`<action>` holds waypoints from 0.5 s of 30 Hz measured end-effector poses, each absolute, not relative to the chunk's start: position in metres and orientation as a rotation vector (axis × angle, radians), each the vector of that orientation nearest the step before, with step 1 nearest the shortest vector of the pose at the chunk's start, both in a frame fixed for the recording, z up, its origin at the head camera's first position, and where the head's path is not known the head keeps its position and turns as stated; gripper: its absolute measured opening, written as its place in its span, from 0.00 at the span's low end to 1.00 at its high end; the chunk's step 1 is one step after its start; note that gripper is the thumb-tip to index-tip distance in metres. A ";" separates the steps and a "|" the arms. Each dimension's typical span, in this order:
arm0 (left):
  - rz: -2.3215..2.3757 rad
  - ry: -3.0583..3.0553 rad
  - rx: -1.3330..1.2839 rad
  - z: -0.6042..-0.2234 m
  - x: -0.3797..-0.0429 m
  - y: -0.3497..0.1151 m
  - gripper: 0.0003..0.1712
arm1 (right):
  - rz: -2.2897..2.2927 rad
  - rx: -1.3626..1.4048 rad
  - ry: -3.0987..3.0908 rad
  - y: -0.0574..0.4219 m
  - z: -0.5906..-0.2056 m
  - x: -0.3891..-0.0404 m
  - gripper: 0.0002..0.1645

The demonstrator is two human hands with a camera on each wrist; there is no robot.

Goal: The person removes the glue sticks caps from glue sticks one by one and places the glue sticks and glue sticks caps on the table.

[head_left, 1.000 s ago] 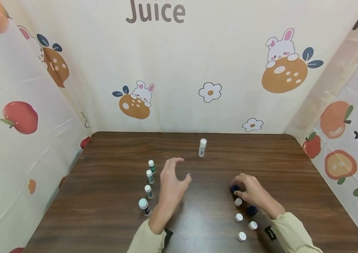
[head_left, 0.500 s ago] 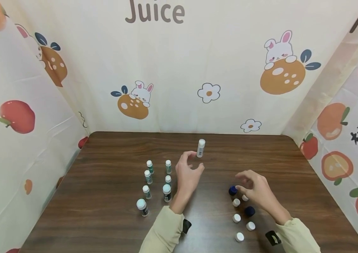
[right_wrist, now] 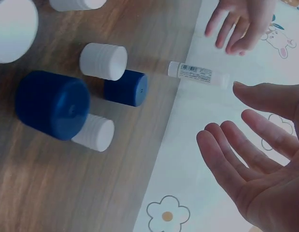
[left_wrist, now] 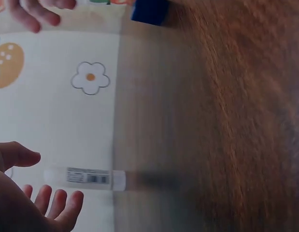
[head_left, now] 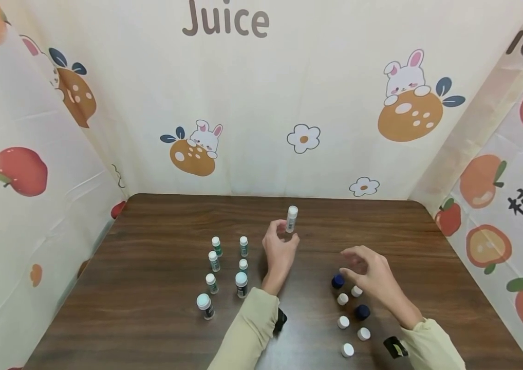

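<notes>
Toward the back of the table stands a slim white tube (head_left: 291,219), upright, with a white cap and a barcode label (left_wrist: 88,176). My left hand (head_left: 280,253) is right in front of it, thumb and fingers spread to either side of its lower part; in the left wrist view a gap shows between fingertips (left_wrist: 78,195) and tube. My right hand (head_left: 372,275) hovers with parted thumb and fingers above small caps at the right. Nearest to it are a dark blue cap (head_left: 337,281) and a white cap (head_left: 356,291). Nothing is between its fingers in the right wrist view.
Several small white-capped bottles stand in two rows at the left, among them a larger bottle (head_left: 205,307) and another larger bottle (head_left: 241,285). More white caps (head_left: 343,322) and a second dark blue cap (head_left: 361,312) lie below my right hand. A printed curtain (head_left: 261,92) surrounds the table (head_left: 150,246).
My left hand has moved right and away from me, from beside the bottles to the white tube, uncovering the second bottle row. My right hand has lifted off the dark blue cap.
</notes>
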State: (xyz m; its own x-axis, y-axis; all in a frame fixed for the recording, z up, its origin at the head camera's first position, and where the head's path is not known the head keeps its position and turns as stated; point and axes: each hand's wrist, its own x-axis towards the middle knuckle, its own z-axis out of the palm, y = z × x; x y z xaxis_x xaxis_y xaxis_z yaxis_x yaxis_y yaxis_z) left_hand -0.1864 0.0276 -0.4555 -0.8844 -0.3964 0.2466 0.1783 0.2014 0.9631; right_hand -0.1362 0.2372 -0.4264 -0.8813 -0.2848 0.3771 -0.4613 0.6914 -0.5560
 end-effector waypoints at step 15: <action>-1.788 -2.076 0.330 -0.481 -0.224 0.037 0.25 | 1.040 0.616 -2.641 0.224 -0.416 -0.143 0.21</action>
